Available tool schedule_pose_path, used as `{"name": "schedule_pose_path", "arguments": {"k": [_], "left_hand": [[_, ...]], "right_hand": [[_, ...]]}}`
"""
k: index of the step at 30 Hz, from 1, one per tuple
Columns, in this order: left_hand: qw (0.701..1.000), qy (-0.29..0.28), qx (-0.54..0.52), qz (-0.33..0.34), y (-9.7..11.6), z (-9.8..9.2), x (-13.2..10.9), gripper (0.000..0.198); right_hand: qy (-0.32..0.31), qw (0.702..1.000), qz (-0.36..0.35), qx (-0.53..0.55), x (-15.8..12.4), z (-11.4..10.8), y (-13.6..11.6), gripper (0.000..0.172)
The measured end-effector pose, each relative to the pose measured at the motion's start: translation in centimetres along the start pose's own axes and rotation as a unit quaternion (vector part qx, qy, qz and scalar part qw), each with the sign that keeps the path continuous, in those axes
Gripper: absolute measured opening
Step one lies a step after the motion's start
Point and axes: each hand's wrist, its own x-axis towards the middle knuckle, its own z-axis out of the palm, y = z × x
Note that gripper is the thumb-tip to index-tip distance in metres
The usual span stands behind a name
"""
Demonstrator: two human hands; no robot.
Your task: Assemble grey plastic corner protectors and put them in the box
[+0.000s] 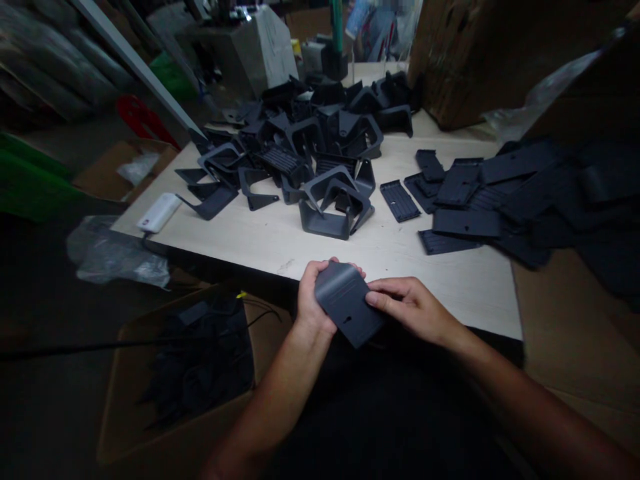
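Note:
A dark grey plastic part (346,303) with a curved top and a keyhole slot is held in front of the table's near edge. My left hand (313,300) wraps round its left side, fingers curled over the top. My right hand (413,308) pinches its right edge with thumb and fingers closed on it. A heap of dark bracket-shaped plastic parts (310,143) covers the far middle of the pale table (260,237). Flat dark plates (465,193) lie spread on the table's right side.
A white rectangular device (159,212) lies at the table's left edge. Below left stands an open cardboard box (180,380) holding dark parts. Crumpled clear plastic (113,257) lies on the floor at left. A large cardboard box (480,60) stands at the back right.

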Motion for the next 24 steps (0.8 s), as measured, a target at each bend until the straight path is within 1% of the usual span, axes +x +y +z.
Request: {"name": "schedule_pose_path", "arguments": {"k": [2, 5, 7, 10, 12, 14, 16, 17, 20, 24], "left_hand": [[1.000, -0.009, 0.008, 0.008, 0.1, 0.0, -0.1, 0.014], [0.998, -0.036, 0.042, 0.043, -0.1, 0.1, -0.4, 0.017], [0.989, -0.039, 0.092, 0.108, -0.6, 0.3, -0.8, 0.018], [0.956, -0.021, 0.183, 0.229, -1.4, 0.5, -1.3, 0.017], [0.939, -0.021, 0.220, 0.263, -1.7, 0.5, -1.5, 0.018], [0.937, -0.035, 0.231, 0.258, -1.7, 0.5, -1.6, 0.019], [0.947, -0.045, 0.210, 0.237, -1.4, 0.6, -1.5, 0.018], [0.956, -0.042, 0.187, 0.221, -1.2, 0.6, -1.4, 0.019], [0.982, -0.012, 0.095, 0.162, -0.6, 0.7, -0.9, 0.022], [0.997, 0.021, 0.026, 0.068, -0.2, 0.2, 0.1, 0.019]], "right_hand": [[-0.020, 1.000, 0.016, 0.015, 0.0, -0.3, -0.2, 0.031], [-0.031, 0.999, -0.001, -0.018, -0.2, -0.2, -0.4, 0.033], [-0.030, 0.998, -0.024, -0.044, -0.2, 0.5, -0.4, 0.037], [0.011, 0.995, -0.082, -0.051, -0.1, 1.9, 0.0, 0.051], [0.031, 0.992, -0.109, -0.049, 0.0, 2.5, 0.3, 0.058], [0.029, 0.992, -0.112, -0.053, 0.1, 2.6, 0.5, 0.061], [0.018, 0.993, -0.105, -0.053, 0.1, 2.2, 0.4, 0.061], [0.012, 0.994, -0.097, -0.051, 0.1, 1.8, 0.3, 0.058], [-0.007, 0.997, -0.061, -0.037, 0.1, 0.5, 0.1, 0.043], [-0.035, 0.999, 0.000, 0.002, 0.4, -0.5, 0.7, 0.037]]}}
